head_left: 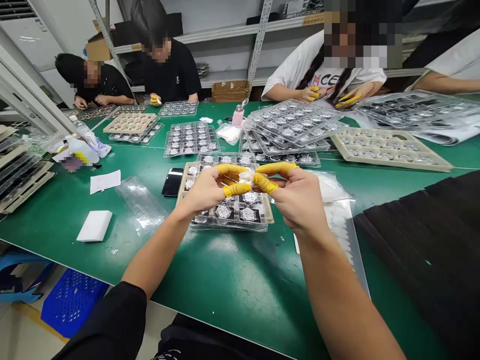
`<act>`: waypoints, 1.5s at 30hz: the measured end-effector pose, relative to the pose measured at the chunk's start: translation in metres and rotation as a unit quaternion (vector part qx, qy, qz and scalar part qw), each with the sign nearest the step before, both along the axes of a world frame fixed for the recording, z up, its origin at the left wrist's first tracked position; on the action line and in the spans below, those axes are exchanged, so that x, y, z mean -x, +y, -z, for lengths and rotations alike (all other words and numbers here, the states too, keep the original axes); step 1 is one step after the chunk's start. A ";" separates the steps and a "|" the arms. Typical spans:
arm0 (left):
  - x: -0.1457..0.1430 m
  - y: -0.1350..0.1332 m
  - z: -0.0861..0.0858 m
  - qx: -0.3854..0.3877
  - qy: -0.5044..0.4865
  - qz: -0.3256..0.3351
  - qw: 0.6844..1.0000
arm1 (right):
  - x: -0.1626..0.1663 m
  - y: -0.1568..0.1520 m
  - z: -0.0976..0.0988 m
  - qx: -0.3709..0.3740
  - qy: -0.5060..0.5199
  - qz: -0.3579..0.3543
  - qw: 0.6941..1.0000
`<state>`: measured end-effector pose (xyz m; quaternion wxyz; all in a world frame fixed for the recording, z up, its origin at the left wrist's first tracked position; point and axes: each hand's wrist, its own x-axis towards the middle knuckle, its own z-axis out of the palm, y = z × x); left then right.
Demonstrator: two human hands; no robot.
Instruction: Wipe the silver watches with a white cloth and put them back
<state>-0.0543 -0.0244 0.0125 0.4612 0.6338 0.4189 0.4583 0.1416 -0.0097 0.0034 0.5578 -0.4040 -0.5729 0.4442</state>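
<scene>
The left hand (pixel 204 190) and right hand (pixel 296 197) are together above a clear plastic tray (pixel 228 226), their yellow finger cots (pixel 237 189) pinching a small whitish wad (pixel 245 176), too hidden to identify. The tray's pockets hold round silver discs (pixel 249 214) on black squares, and it rests on the green table (pixel 225 280). Beyond, stacked clear trays (pixel 292 120) show filled pockets of similar discs, and a beige tray (pixel 390 150) lies to the right.

Below the left hand (pixel 204 190) and right hand (pixel 296 197), passage runs toward the body over the green bench top (pixel 240 280); forward, a clear plastic tray of round metal parts (pixel 228 222) obstructs; left of the left hand, a crumpled clear plastic bag (pixel 140 202); right of the right hand, a black foam sheet (pixel 420 250).
</scene>
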 end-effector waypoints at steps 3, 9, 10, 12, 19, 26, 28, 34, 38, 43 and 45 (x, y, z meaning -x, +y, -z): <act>-0.012 0.000 0.006 0.017 -0.096 -0.011 0.995 | -0.002 -0.003 -0.003 -0.003 -0.011 0.013 1.000; -0.018 -0.005 -0.003 0.121 -0.223 -0.091 0.963 | -0.003 -0.010 -0.008 -0.067 -0.081 0.079 0.991; -0.021 -0.005 -0.004 0.152 -0.275 -0.105 0.943 | -0.002 -0.010 -0.007 -0.073 -0.081 0.081 0.991; -0.027 -0.004 -0.006 0.194 -0.362 -0.138 0.901 | -0.001 -0.012 -0.007 -0.082 -0.089 0.096 0.988; -0.031 0.002 0.002 0.174 -0.393 -0.171 0.887 | -0.008 -0.022 -0.021 -0.089 -0.198 0.135 0.967; -0.024 0.003 0.014 0.119 -0.215 0.036 0.969 | -0.022 -0.023 -0.029 -0.067 -0.213 0.126 0.967; -0.027 0.003 0.021 0.068 -0.112 0.055 0.990 | -0.022 -0.023 -0.031 -0.055 -0.228 0.106 0.966; -0.031 0.005 0.030 0.026 -0.027 0.023 0.999 | -0.025 -0.016 -0.028 -0.060 -0.186 0.085 0.977; -0.030 0.002 0.023 0.052 -0.067 0.033 0.996 | -0.027 -0.004 -0.019 -0.061 -0.108 0.061 0.990; -0.043 -0.009 0.029 -0.051 -0.022 0.019 0.998 | -0.017 -0.008 -0.013 -0.033 -0.172 0.082 0.981; -0.049 -0.011 0.035 -0.091 0.023 -0.021 0.995 | -0.015 -0.017 -0.017 -0.039 -0.229 0.089 0.969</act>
